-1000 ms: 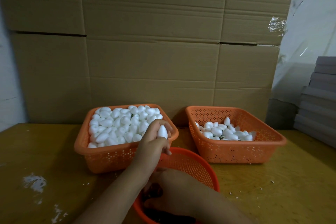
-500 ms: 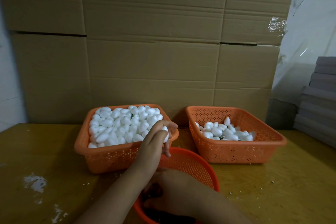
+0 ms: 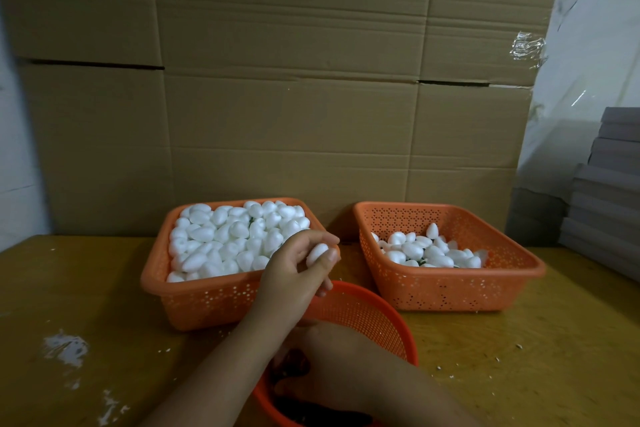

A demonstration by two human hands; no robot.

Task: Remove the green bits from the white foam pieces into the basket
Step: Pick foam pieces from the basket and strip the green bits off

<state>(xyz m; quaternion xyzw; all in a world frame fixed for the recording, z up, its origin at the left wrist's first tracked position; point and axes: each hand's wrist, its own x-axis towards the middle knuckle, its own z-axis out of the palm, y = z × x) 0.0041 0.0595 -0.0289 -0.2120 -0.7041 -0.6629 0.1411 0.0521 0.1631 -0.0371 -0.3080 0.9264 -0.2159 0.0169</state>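
Room: we face a cardboard wall (image 3: 291,107) beyond both hands.
Table: yellowish top (image 3: 69,288), white crumbs scattered.
Change: our left hand (image 3: 294,274) has carried its pinched foam piece (image 3: 317,251) from the full basket (image 3: 194,291) toward the round basket (image 3: 374,315); stripping comes next.
Right hand (image 3: 346,367): inside that basket; grip unclear.

No text, label, brand, number or sign can be read anywhere: the cardboard boxes (image 3: 287,107), the orange baskets (image 3: 450,291) and the grey stacked sheets (image 3: 613,184) all appear plain
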